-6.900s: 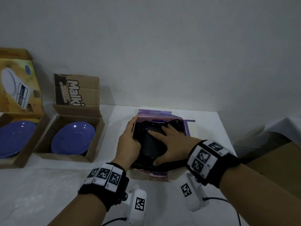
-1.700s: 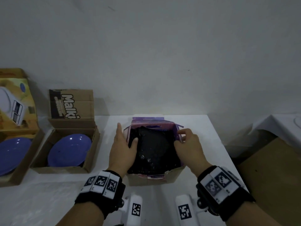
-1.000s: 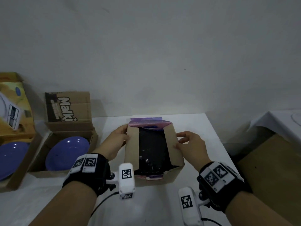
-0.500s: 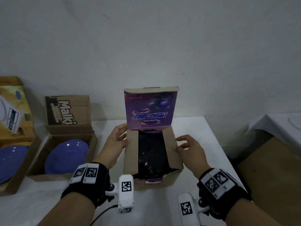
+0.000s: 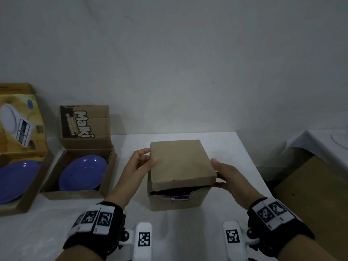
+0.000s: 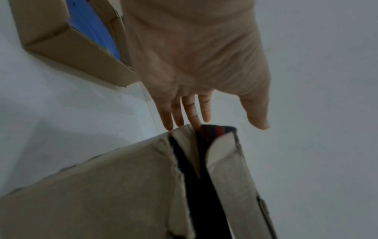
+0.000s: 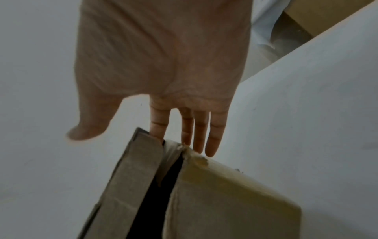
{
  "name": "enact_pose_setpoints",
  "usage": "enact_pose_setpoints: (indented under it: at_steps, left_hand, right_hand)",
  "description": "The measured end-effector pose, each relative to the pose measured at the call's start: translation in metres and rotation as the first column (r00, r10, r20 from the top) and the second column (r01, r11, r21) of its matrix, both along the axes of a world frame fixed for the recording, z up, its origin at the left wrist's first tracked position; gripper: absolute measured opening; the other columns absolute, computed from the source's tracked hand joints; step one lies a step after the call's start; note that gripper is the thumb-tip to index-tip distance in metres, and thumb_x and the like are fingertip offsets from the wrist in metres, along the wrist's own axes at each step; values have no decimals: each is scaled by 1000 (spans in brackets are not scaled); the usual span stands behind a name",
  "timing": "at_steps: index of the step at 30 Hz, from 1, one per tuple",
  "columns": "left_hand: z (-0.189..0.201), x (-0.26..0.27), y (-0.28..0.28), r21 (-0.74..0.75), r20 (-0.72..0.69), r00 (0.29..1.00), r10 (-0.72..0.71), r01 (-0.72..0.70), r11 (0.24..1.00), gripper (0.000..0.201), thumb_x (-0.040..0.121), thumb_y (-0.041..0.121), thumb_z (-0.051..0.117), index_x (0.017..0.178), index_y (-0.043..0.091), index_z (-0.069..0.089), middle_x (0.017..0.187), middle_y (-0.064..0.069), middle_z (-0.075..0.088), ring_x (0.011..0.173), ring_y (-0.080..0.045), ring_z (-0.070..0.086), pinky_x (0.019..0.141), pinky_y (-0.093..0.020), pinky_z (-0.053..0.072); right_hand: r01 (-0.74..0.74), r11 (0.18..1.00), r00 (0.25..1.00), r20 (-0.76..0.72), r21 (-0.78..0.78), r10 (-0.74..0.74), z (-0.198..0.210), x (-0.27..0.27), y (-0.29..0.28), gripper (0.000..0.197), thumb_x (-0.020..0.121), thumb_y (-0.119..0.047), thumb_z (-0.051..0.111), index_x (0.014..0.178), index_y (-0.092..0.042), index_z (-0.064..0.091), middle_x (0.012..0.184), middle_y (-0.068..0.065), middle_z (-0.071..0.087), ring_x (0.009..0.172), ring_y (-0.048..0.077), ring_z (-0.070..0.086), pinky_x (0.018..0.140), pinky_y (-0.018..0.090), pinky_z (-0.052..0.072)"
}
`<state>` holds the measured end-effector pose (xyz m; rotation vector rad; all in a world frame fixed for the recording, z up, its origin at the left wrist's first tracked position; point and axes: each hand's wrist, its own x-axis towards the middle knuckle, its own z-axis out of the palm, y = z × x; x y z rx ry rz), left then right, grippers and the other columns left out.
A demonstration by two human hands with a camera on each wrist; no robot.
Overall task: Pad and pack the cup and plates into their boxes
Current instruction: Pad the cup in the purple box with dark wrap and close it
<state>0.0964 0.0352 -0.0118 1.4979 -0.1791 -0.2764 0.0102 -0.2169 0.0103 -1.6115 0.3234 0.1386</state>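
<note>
- Half a second ago the lid (image 5: pixel 181 162) of the cup box (image 5: pixel 178 197) was standing upright, showing its purple printed face; now it is lying folded down over the opening, plain brown side up, with a dark gap still showing under its near edge.
- The left hand (image 5: pixel 134 171) is resting against the left edge of the lid, fingers (image 6: pixel 189 111) lying nearly straight and touching the far corner of the box, thumb held apart; it is not clenching anything.
- The right hand (image 5: pixel 230 176) is mirroring it on the right side, straight fingers (image 7: pixel 201 132) reaching to the box corner beneath the lid edge, thumb spread free, nothing grasped.
- Black padding (image 5: pixel 175 191) is peeking out through the gap at the near side; the cup itself is hidden.
- The box is sitting in the middle of the white table (image 5: pixel 169 232).
- To the left, a blue plate (image 5: pixel 82 173) is lying in an open brown box (image 5: pixel 75 193), and another blue plate (image 5: pixel 15 180) is lying in an open box (image 5: pixel 28 193) at the far left edge.
</note>
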Motion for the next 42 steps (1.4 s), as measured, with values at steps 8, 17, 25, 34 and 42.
enact_pose_setpoints:
  at_steps: [8, 17, 25, 34, 42]
  left_hand:
    - [-20, -12, 6, 234, 225, 973, -44, -10, 972, 85, 57, 60, 70, 133, 33, 46, 72, 14, 60, 79, -5, 57, 78, -25, 41]
    - [-27, -18, 8, 267, 256, 965, -48, -23, 963, 59, 71, 32, 81, 124, 36, 55, 59, 5, 53, 59, -8, 48, 64, -20, 44]
    - [-23, -20, 8, 330, 202, 976, -77, 7, 944, 46, 78, 23, 75, 119, 33, 57, 50, 5, 50, 51, -7, 47, 59, -21, 42]
    - [-12, -18, 2, 505, 383, 922, 53, -258, 824, 34, 78, 39, 73, 108, 40, 57, 47, 3, 51, 45, -9, 48, 50, -27, 44]
    - [-27, 4, -10, 635, 462, 881, -102, -249, 731, 65, 76, 64, 51, 135, 36, 43, 141, 6, 41, 130, -18, 34, 108, -37, 31]
  right_hand:
    - [3, 994, 997, 76, -113, 6, -13, -13, 4, 6, 80, -17, 72, 83, -21, 76, 88, 3, 72, 83, 17, 58, 77, 31, 46]
    - [14, 989, 999, 53, -146, -6, -19, -19, 11, 11, 84, -4, 65, 87, -10, 73, 80, -7, 70, 72, -3, 65, 64, 11, 48]
    - [181, 967, 983, 56, -180, -173, -21, -13, 13, 31, 75, -32, 76, 70, -7, 59, 85, 8, 67, 83, 19, 61, 85, 46, 51]
    - [269, 902, 959, 2, -338, -285, -30, -8, 13, 57, 56, -43, 86, 76, -19, 38, 97, 2, 62, 92, 25, 61, 84, 47, 53]
    - [266, 742, 963, 196, -615, -182, -26, -10, 27, 33, 71, -30, 78, 83, -21, 49, 93, -4, 52, 84, 14, 52, 65, 24, 42]
